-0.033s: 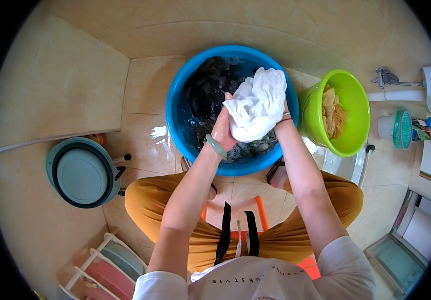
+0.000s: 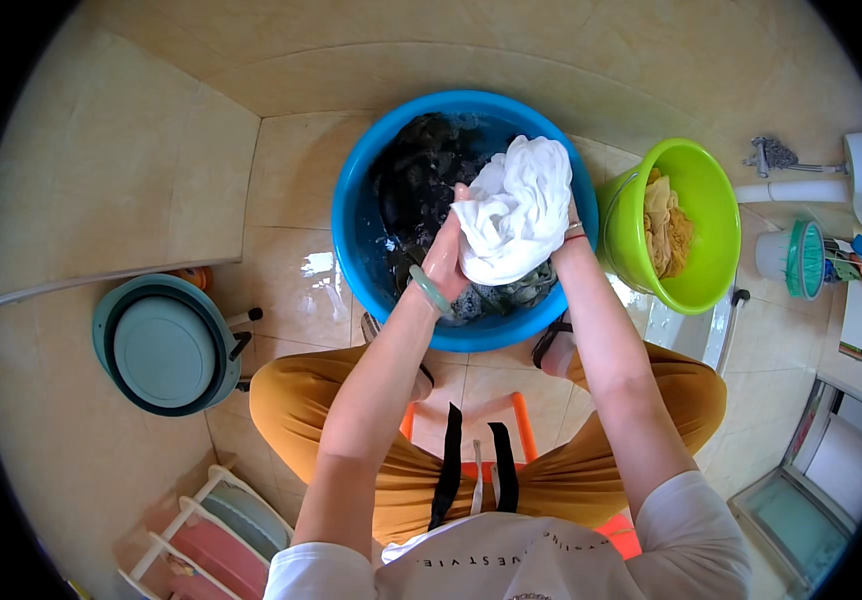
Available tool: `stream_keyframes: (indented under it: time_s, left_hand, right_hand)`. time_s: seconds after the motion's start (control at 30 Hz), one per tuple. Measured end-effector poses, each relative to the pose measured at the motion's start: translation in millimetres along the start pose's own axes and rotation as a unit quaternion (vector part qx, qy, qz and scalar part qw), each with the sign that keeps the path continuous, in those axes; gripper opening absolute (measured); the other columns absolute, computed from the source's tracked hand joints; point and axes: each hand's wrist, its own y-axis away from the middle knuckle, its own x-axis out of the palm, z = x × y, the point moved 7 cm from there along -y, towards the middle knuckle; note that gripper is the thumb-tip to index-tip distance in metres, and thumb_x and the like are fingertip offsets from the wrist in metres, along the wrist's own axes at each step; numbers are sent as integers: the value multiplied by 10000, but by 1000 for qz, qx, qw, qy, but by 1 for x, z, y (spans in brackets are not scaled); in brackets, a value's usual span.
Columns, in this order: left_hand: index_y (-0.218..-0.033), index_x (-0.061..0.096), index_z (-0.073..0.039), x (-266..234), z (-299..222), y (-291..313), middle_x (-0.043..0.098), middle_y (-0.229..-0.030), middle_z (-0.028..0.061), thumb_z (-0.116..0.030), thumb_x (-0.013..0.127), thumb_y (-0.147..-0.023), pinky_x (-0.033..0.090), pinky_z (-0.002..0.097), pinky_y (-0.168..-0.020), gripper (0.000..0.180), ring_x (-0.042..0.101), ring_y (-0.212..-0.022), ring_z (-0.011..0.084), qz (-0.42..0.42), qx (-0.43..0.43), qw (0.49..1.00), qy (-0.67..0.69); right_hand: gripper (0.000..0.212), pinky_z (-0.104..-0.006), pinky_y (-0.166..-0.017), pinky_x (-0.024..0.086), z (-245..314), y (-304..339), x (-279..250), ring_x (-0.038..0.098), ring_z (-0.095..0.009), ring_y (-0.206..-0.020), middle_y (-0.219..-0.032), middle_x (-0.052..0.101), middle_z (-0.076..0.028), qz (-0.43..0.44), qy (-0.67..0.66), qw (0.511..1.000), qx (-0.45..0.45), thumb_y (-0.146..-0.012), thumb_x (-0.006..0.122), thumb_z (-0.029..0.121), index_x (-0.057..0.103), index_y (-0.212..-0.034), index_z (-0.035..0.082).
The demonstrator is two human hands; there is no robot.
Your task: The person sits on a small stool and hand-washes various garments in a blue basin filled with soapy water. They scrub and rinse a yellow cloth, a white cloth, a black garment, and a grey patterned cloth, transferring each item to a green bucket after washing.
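Note:
A bunched white cloth [image 2: 517, 212] is held between my two hands above a round blue basin [image 2: 351, 250]. My left hand [image 2: 445, 258], with a pale green bangle at its wrist, presses on the cloth's left side. From the right side my right hand [image 2: 572, 226] grips the same bundle; most of its fingers are hidden behind the cloth. Below, dark wet clothes [image 2: 421, 185] lie in sudsy water in the basin. A greyish-green piece of clothing [image 2: 521, 294] shows under the bundle, at the basin's near side.
A lime-green bucket [image 2: 716, 235] holding yellow-tan cloth [image 2: 669, 235] stands right of the basin. On the left a grey-green collapsible basin [image 2: 166, 350] leans by the wall. A white rack [image 2: 156, 545] is at lower left. An orange stool [image 2: 524, 425] shows between my legs.
My left hand and the left edge of the white cloth have shifted very slightly to the right. The rest looks the same.

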Motion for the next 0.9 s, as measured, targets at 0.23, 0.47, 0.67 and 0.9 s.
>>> stream_keyframes:
  time_s: [0.23, 0.47, 0.67, 0.9]
  left_hand:
    - [-1488, -113, -7, 12, -18, 0, 238, -1510, 238, -390, 837, -703, 263, 356, -1146, 1290, 302, -1391, 314, -66, 128, 838, -527]
    - [-1456, -216, -33, 11, -10, -2, 280, -1486, 245, -362, 803, -714, 310, 355, -1124, 1303, 352, -1363, 343, -106, 65, 736, -666]
    - [-1459, -222, -85, -7, -2, -16, 439, -1378, 260, -448, 710, -725, 403, 387, -1042, 1241, 499, -1231, 388, -116, 54, 722, -680]
    - [-1447, -89, -34, -45, 22, -43, 479, -1348, 248, -406, 717, -739, 421, 403, -1016, 1135, 515, -1214, 379, -112, 88, 689, -711]
  right_hand:
    - [155, -296, -779, 521, 21, -13, 6, 624, -148, -846, -903, 644, -34, -38, 210, 977, -20, -917, 595, 203, 596, -1037, 105]
    - [200, -277, -702, 500, 31, -31, -8, 596, -150, -761, -866, 653, -49, -107, 431, 884, -143, -801, 734, 205, 624, -886, 61]
    - [357, -372, -769, 505, 26, -30, 6, 621, -335, -830, -939, 627, -208, -200, 629, 728, -185, -756, 771, 308, 627, -941, 40]
    - [364, -431, -861, 483, 15, -21, 19, 584, -409, -989, -1168, 516, -245, -277, 717, 624, -140, -806, 713, 306, 589, -1044, 60]
